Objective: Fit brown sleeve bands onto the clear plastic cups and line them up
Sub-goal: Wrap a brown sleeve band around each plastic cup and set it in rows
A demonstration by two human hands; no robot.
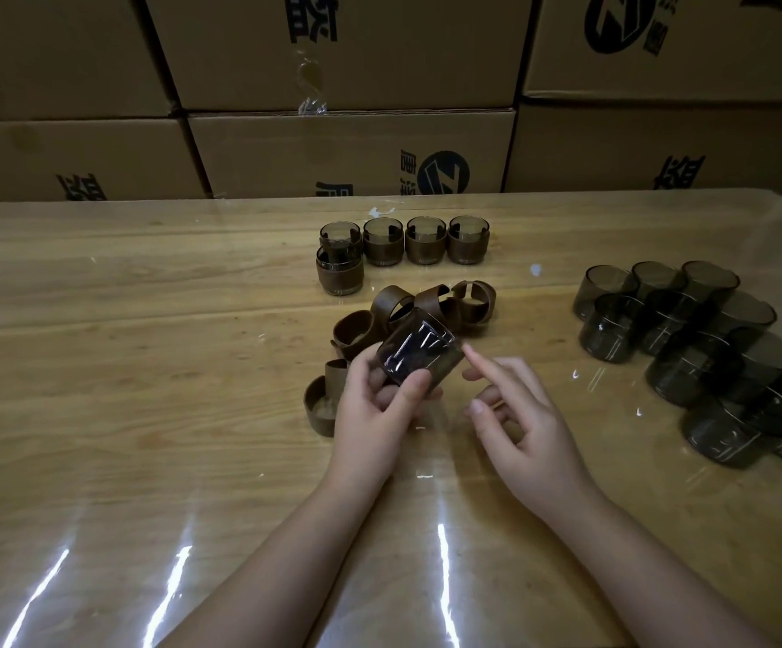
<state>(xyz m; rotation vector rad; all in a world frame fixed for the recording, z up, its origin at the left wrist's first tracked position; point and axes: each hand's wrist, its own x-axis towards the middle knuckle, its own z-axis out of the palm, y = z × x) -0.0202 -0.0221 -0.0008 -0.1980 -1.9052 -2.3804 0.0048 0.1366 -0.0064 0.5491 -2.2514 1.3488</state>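
Note:
My left hand [379,409] grips a bare smoky clear cup [419,353], tilted on its side above the table's middle. My right hand [515,413] hovers just right of the cup, fingers loosely spread, holding nothing. Several loose brown sleeve bands [431,306] lie in a pile behind and left of the cup; one band [321,409] lies by my left wrist. Several sleeved cups [426,240] stand in a row at the back, with one more sleeved cup [340,273] in front of the row's left end. A cluster of bare cups [688,339] stands at the right.
The wooden table [145,367] is covered with a glossy clear film. Stacked cardboard boxes [351,152] form a wall right behind the table's far edge.

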